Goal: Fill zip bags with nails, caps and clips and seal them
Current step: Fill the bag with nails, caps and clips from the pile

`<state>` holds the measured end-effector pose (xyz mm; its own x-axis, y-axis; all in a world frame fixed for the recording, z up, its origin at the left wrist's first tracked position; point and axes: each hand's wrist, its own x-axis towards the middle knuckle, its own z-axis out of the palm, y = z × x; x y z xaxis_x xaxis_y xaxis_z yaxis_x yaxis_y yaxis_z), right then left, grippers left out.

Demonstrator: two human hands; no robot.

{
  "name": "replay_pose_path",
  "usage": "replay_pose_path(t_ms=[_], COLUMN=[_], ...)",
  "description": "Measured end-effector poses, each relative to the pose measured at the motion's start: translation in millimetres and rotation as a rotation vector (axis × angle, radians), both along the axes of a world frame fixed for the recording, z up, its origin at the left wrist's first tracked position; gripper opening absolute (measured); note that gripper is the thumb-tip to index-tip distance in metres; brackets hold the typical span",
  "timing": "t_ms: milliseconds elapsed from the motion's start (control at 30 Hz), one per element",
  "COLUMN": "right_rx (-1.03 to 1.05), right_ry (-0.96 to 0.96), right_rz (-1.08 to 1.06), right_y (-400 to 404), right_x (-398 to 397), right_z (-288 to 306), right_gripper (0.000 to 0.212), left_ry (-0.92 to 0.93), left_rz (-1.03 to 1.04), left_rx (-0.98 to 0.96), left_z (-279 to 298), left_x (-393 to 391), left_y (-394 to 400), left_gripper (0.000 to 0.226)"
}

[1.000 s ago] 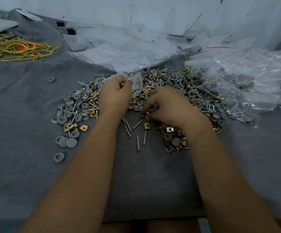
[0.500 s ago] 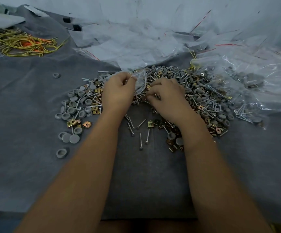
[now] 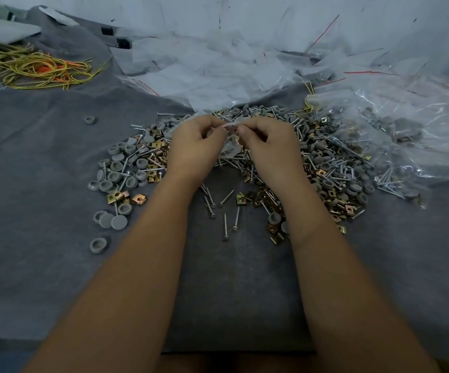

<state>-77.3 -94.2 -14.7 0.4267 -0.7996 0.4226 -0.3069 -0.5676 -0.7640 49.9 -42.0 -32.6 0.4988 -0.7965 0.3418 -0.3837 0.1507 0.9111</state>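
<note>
Mostly I see forearms; they fill the lower frame and hide the cloth (image 3: 43,162) beneath them. At the upper left a tangle of yellow and orange cords (image 3: 37,67) runs off the frame edge. Lower down, loose caps (image 3: 115,168) lie at the left edge of the pile, with a few clips (image 3: 118,196) among them. At centre my left hand (image 3: 196,146) is curled and pinches the top edge of a small zip bag (image 3: 230,142); my right hand (image 3: 269,142) pinches the same edge from the other side, thumbs nearly meeting. The bag hangs between the two hands just above the pile, and most of it is hidden by my fingers, so I cannot tell what it holds. Nails (image 3: 226,224) lie scattered below the hands, at centre. Empty bags (image 3: 218,74) are heaped across the top of the frame, blurring into each other. At the right, filled bags (image 3: 406,146) glare too much to make out their contents well. I can read no writing or labels anywhere.
</note>
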Motion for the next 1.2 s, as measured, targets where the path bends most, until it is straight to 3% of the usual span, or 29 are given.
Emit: replay_pose_path(t_ms=[167, 267, 567, 667, 933, 1100, 1200], right_rx=[-0.016, -0.034, -0.011, -0.012, -0.195, -0.111, -0.064], right_ry=[0.013, 0.049, -0.029, -0.075, 0.007, 0.100, 0.154], right_rz=[0.003, -0.011, -0.105, -0.120, -0.089, -0.068, -0.116], right_y=[-0.3, -1.7, -3.5, -2.4, 3.7, 1.7, -1.2], right_x=[5.4, 3.7, -3.8, -2.4, 7.2, 7.2, 4.5], right_z=[-1.7, -1.5, 1.7, 1.4, -0.5, -1.6, -0.2], right_gripper=[0.017, 0.019, 0.024, 0.018, 0.015, 0.029, 0.026], left_ry=[-0.033, -0.026, 0.054, 0.116, 0.084, 0.196, 0.361], left_rz=[-0.053, -0.023, 0.045, 0.068, -0.001, -0.057, -0.002], left_rx=[0.011, 0.006, -0.036, -0.047, -0.084, -0.119, -0.147], left_z=[-1.2, -3.8, -4.1, -3.0, -0.2, 6.4, 11.0], left_x=[1.5, 2.6, 3.3, 2.1, 0.9, -0.5, 8.3], left_y=[-0.7, -3.2, -5.6, -5.2, -1.5, 2.2, 4.8], left_gripper=[0.011, 0.021, 0.017, 0.019, 0.021, 0.024, 0.043])
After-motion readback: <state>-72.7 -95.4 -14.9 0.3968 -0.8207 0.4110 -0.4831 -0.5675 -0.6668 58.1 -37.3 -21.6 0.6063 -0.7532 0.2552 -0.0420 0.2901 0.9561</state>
